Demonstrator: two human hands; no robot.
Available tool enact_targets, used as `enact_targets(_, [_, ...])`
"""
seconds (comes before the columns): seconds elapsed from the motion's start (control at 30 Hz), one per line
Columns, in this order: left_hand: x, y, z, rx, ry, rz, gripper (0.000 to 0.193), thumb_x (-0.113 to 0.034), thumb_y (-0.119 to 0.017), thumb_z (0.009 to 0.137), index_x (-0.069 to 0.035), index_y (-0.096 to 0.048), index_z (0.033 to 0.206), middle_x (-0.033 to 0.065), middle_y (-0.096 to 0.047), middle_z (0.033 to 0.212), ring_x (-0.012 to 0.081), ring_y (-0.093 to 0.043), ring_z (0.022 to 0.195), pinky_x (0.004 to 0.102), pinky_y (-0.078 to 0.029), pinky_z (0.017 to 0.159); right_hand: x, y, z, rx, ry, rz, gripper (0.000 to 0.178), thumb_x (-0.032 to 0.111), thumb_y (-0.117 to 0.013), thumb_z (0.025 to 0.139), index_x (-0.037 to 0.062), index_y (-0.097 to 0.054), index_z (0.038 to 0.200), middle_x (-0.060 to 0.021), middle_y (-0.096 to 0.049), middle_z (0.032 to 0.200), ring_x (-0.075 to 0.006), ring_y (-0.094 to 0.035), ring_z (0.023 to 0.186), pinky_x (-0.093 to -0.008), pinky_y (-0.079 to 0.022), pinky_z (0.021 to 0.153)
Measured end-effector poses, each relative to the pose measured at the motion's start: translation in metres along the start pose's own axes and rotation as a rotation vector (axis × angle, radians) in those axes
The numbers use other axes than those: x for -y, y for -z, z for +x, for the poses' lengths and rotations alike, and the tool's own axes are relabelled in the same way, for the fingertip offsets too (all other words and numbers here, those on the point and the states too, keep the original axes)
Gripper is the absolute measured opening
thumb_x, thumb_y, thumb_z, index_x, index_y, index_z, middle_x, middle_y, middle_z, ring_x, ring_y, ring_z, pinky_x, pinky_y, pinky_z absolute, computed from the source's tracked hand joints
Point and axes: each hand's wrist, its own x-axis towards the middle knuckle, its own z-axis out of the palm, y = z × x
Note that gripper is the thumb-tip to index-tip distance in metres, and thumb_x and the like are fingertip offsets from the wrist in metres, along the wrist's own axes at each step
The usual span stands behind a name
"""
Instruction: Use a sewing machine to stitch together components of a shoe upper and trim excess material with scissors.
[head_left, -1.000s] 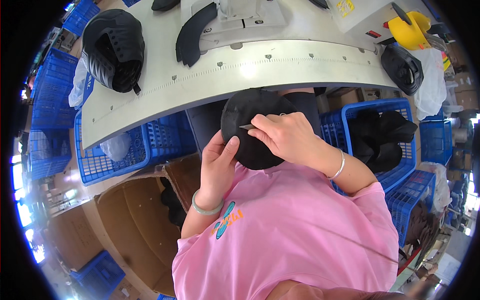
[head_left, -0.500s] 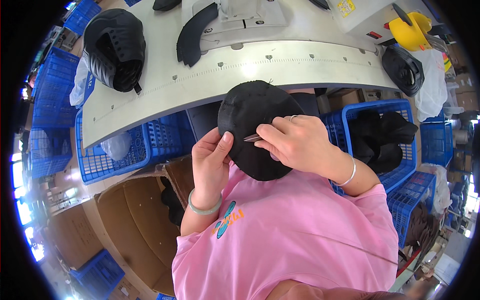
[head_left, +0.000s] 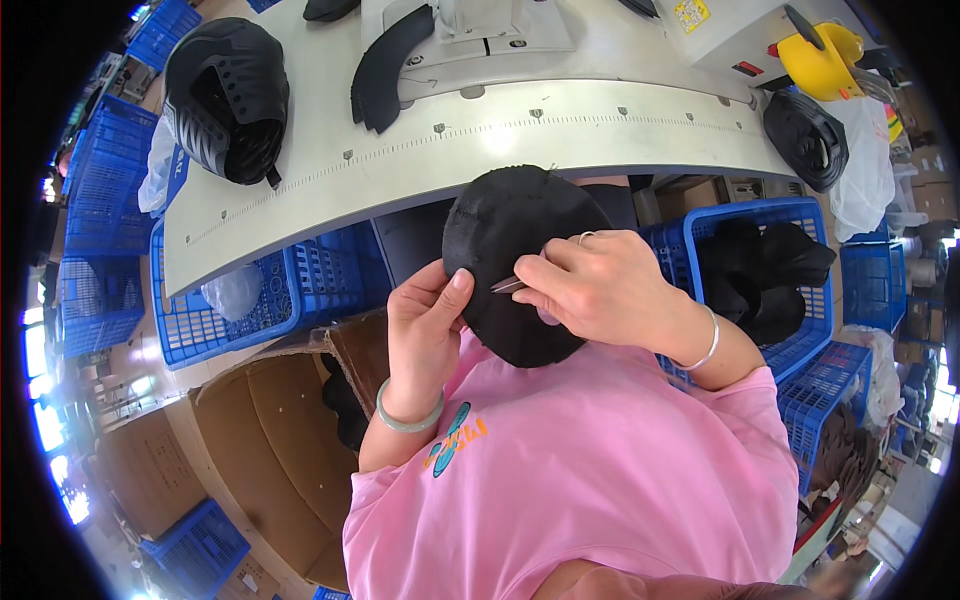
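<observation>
A rounded black fabric piece (head_left: 522, 225), with stitching and loose thread ends along its top edge, is held up in front of my chest by the table's near edge. My left hand (head_left: 430, 310) pinches its left edge, thumb on the front and fingers behind. In my right hand (head_left: 600, 285) is a pair of small thread snips (head_left: 507, 286); their pointed metal blades lie against the face of the fabric. A pale purple bit, perhaps the handle, shows under the right fingers. The rest of the snips is hidden in my grip.
On the white sewing-machine table (head_left: 480, 135) are a black shoe (head_left: 228, 100), a curved black piece (head_left: 390, 70) and a yellow tool (head_left: 820, 62). Below stand a blue basket (head_left: 225, 310) at left, another blue basket (head_left: 700, 225) of black pieces at right, and a cardboard box (head_left: 275, 450).
The black fabric piece has shifted slightly right and down, with both hands on it. The snips' tip has moved slightly down, and their blades look a little more apart.
</observation>
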Motion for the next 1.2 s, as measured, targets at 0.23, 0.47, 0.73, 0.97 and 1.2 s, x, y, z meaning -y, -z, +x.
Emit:
enact_targets(0.23, [-0.0003,-0.0005,0.0005,-0.016,0.030,-0.020,0.020,-0.011,-0.056,0.095,0.006,-0.062,0.106,0.0078,-0.067,0.091,0.0088,-0.061,0.075,0.0216,-0.050,0.067,-0.0012,-0.0032,-0.0033,-0.023,-0.020,-0.040,0.021,0.025,-0.072,0.077,0.0111,-0.056,0.080,-0.0014,-0.048,0.058,-0.0183,-0.053,0.047,-0.0290,-0.041,0.043])
enact_targets(0.47, [-0.0039,-0.0049,0.0002,-0.004,0.042,0.003,0.018,-0.010,-0.055,0.095,0.005,-0.062,0.104,0.0071,-0.067,0.090,0.0077,-0.061,0.074,0.0212,-0.050,0.065,0.0000,0.0023,-0.0032,-0.016,-0.014,-0.051,0.021,0.026,-0.072,0.076,0.0115,-0.058,0.082,-0.0008,-0.048,0.058,-0.0169,-0.053,0.048,-0.0287,-0.041,0.044])
enact_targets(0.73, [-0.0027,-0.0028,0.0010,0.012,0.038,0.003,0.018,-0.009,-0.055,0.095,0.006,-0.062,0.105,0.0074,-0.067,0.090,0.0071,-0.060,0.073,0.0208,-0.049,0.064,0.0000,0.0065,-0.0018,0.006,0.001,-0.075,0.021,0.025,-0.073,0.075,0.0118,-0.058,0.082,-0.0001,-0.047,0.058,-0.0163,-0.054,0.049,-0.0288,-0.041,0.044])
enact_targets(0.97, [-0.0027,-0.0019,-0.0002,0.004,0.038,0.011,0.017,-0.008,-0.056,0.095,0.006,-0.063,0.102,0.0071,-0.067,0.089,0.0067,-0.059,0.074,0.0202,-0.048,0.064,-0.0012,0.0060,-0.0019,0.034,0.010,-0.072,0.021,0.025,-0.073,0.075,0.0117,-0.058,0.081,0.0000,-0.048,0.059,-0.0161,-0.055,0.050,-0.0287,-0.042,0.045])
enact_targets(1.2, [-0.0028,-0.0019,-0.0006,0.023,0.026,0.062,0.018,-0.008,-0.056,0.095,0.007,-0.062,0.104,0.0081,-0.067,0.093,0.0087,-0.061,0.080,0.0227,-0.050,0.071,-0.0022,0.0044,-0.0016,0.058,0.021,-0.043,0.021,0.025,-0.072,0.076,0.0117,-0.056,0.079,-0.0004,-0.047,0.057,-0.0166,-0.054,0.048,-0.0284,-0.041,0.044])
